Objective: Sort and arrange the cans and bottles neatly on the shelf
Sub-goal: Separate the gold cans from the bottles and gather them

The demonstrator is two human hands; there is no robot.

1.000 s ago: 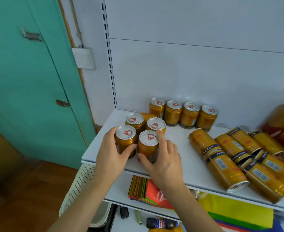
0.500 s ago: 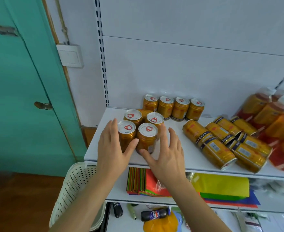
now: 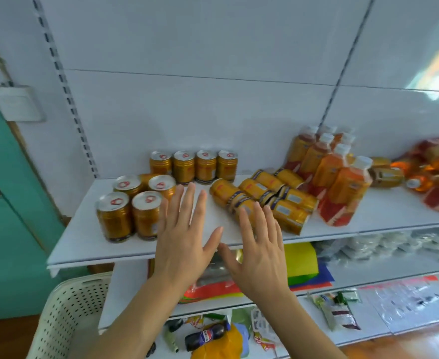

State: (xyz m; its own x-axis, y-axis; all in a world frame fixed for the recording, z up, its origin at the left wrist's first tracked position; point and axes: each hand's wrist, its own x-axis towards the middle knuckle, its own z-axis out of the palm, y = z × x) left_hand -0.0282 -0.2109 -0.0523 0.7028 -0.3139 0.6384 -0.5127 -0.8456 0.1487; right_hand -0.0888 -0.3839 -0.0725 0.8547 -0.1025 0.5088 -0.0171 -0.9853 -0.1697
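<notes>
Grip: both hands are spread flat with straight fingers and hold nothing; the left hand (image 3: 181, 238) and right hand (image 3: 258, 248) hover side by side at centre frame, over the front of the shelf (image 3: 83, 244).
Left hand: its fingertips lie just beside the standing cans at centre left, apart from them as far as the blur lets me tell.
Right hand: its fingertips reach the nearest of the lying cans (image 3: 261, 196), right of centre; contact cannot be told.
Upright cans: a front cluster (image 3: 133, 211) stands in a tight block, and a back row of four (image 3: 195, 167) lines the wall, likely already sorted.
Lying cans: heaped on their sides at mid frame, apparently the next lot to stand up.
Bottles: orange bottles (image 3: 337, 174) stand grouped to the right; more lie jumbled at far right (image 3: 420, 174).
Judgement: open palms suit gathering rolling cans together.
</notes>
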